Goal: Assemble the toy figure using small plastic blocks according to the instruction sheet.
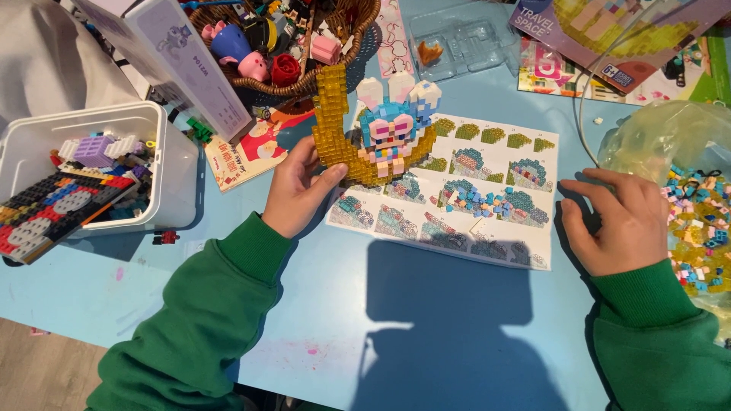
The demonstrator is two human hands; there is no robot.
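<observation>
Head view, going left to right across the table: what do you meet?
White brick bin → left hand → yellow moon model → instruction sheet → right hand → bag of loose bricks.

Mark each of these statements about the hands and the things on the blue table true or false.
1. The left hand grips the yellow moon-shaped brick model. True.
2. The right hand holds a single brick in the air. False: it rests flat on the table beside the bag of loose bricks.
3. The model stands over the instruction sheet. True.
4. The white tub is empty. False: it holds brick pieces.
5. Both sleeves are red. False: they are green.
</observation>
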